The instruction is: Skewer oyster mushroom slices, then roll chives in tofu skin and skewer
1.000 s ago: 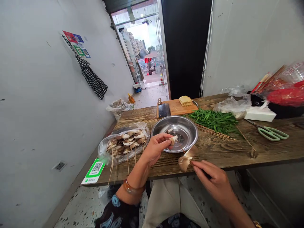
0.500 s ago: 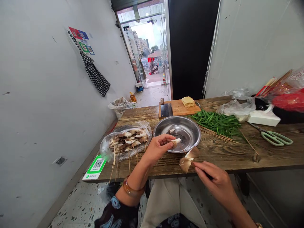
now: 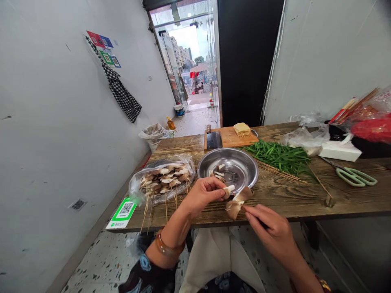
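Observation:
Between the thumb and fingers of my left hand (image 3: 207, 196) is a small oyster mushroom (image 3: 229, 189), its pale stem pointing right. My right hand (image 3: 269, 224) pinches a skewer, mostly hidden in the fingers, that carries brown-capped mushroom pieces (image 3: 234, 208). The two hands are close together over the near rim of a steel bowl (image 3: 244, 173). Inside that bowl lie a few loose mushroom pieces (image 3: 219, 174). Left of it, a clear plastic bag (image 3: 134, 185) holds many skewered mushrooms (image 3: 166, 177), their sticks poking out toward me.
Behind the bowl are a cleaver (image 3: 214, 140) and stacked yellowish sheets (image 3: 242, 129) on a cutting board (image 3: 229, 136). Green leaves (image 3: 277, 156) and bare skewers (image 3: 281, 171) lie to the right, then scissors (image 3: 354, 177) and a tissue box (image 3: 340, 151). A QR card (image 3: 122, 213) sits at the front left corner.
My right hand has brought the skewered mushrooms slightly left, and my left hand has moved its mushroom a little right and down, narrowing the gap. More pieces in the bowl are now visible.

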A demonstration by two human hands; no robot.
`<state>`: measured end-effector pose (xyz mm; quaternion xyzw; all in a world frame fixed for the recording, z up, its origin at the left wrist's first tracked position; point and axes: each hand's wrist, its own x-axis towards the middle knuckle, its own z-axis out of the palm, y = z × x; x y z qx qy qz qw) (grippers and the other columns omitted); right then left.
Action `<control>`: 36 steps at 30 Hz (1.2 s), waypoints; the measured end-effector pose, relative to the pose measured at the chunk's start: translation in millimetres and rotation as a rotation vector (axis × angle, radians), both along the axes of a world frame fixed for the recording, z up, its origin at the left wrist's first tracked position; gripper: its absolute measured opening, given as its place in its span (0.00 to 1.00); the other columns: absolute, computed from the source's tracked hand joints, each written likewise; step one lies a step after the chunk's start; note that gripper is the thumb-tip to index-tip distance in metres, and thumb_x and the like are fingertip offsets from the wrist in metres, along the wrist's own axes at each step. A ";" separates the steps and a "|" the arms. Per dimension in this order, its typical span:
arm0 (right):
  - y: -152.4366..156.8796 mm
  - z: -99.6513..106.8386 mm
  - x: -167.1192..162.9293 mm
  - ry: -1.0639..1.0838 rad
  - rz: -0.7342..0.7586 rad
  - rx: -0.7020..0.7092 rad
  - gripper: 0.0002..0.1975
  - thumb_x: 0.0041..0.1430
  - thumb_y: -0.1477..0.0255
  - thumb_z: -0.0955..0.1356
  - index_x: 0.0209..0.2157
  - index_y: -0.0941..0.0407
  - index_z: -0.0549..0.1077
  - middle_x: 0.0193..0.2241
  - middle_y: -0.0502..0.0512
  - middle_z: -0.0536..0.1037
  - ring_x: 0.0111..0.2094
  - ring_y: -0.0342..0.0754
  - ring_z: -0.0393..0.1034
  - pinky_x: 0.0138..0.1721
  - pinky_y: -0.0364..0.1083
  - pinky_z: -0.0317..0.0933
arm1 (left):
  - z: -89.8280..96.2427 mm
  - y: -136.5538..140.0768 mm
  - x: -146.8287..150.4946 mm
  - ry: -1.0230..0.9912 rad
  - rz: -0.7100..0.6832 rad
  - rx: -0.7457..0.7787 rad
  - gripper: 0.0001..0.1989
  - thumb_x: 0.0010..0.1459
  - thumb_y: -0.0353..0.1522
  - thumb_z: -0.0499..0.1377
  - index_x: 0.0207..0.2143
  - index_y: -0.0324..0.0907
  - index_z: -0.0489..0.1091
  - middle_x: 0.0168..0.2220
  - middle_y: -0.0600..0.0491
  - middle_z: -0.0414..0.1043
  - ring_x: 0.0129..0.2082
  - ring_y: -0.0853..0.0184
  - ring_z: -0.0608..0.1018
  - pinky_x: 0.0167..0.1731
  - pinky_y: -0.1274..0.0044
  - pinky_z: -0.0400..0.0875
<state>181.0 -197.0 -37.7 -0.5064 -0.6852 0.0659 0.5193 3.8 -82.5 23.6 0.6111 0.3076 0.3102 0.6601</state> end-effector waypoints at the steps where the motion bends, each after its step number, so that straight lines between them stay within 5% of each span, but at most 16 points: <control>1: 0.6 0.5 -1.5 0.010 0.003 0.005 0.13 0.63 0.73 0.63 0.43 0.53 0.78 0.26 0.52 0.79 0.26 0.45 0.73 0.28 0.42 0.68 | 0.3 -1.2 -0.4 0.021 -0.023 0.008 0.13 0.44 0.37 0.68 0.29 0.37 0.73 0.27 0.53 0.73 0.26 0.72 0.72 0.29 0.80 0.65; 5: 1.2 -1.2 -5.5 0.048 -0.023 0.000 0.12 0.63 0.73 0.63 0.40 0.53 0.78 0.27 0.52 0.79 0.27 0.45 0.73 0.29 0.42 0.68 | 0.3 -4.4 -2.1 0.058 -0.091 0.053 0.14 0.45 0.38 0.68 0.30 0.37 0.73 0.27 0.53 0.72 0.27 0.73 0.70 0.30 0.80 0.62; 11: 0.1 -5.7 -4.1 0.085 -0.037 -0.027 0.10 0.61 0.73 0.65 0.40 0.52 0.78 0.31 0.53 0.81 0.31 0.46 0.75 0.34 0.43 0.69 | -7.3 -5.8 3.5 -0.012 -0.009 0.019 0.16 0.50 0.42 0.64 0.36 0.39 0.74 0.34 0.52 0.72 0.31 0.71 0.71 0.33 0.78 0.64; 20: 2.3 -12.2 -1.6 0.179 -0.011 -0.103 0.10 0.61 0.72 0.65 0.39 0.52 0.79 0.33 0.54 0.81 0.33 0.47 0.76 0.35 0.44 0.69 | -10.2 -8.2 17.9 0.150 -0.014 0.203 0.15 0.52 0.41 0.62 0.28 0.36 0.74 0.27 0.52 0.71 0.27 0.71 0.70 0.29 0.80 0.62; 23: 5.1 -21.0 8.7 0.320 -0.087 -0.175 0.09 0.59 0.69 0.67 0.36 0.52 0.80 0.31 0.53 0.80 0.31 0.46 0.74 0.33 0.44 0.68 | -3.6 7.3 13.5 0.172 0.010 0.246 0.17 0.54 0.42 0.59 0.37 0.37 0.74 0.30 0.51 0.74 0.26 0.71 0.72 0.29 0.79 0.67; 27: 15.0 -33.8 25.2 0.750 -0.251 -0.253 0.12 0.56 0.65 0.70 0.39 0.54 0.79 0.22 0.49 0.74 0.18 0.39 0.61 0.18 0.39 0.57 | -0.6 40.0 15.0 0.187 0.190 0.391 0.17 0.58 0.41 0.54 0.40 0.37 0.73 0.31 0.50 0.74 0.27 0.70 0.74 0.29 0.78 0.69; 31: 28.4 -44.1 33.7 1.101 -0.208 -0.229 0.12 0.51 0.64 0.73 0.36 0.56 0.79 0.26 0.51 0.75 0.20 0.38 0.59 0.16 0.37 0.51 | -8.7 68.0 31.0 0.527 0.177 0.726 0.11 0.57 0.32 0.54 0.37 0.39 0.75 0.32 0.50 0.76 0.31 0.67 0.75 0.35 0.76 0.69; 36: 36.8 -55.1 38.3 1.175 -0.179 -0.250 0.13 0.48 0.65 0.74 0.36 0.57 0.80 0.26 0.52 0.74 0.21 0.37 0.57 0.16 0.36 0.50 | -26.9 86.8 50.6 1.081 -0.029 0.980 0.11 0.55 0.28 0.54 0.38 0.41 0.75 0.38 0.47 0.76 0.40 0.62 0.76 0.42 0.74 0.68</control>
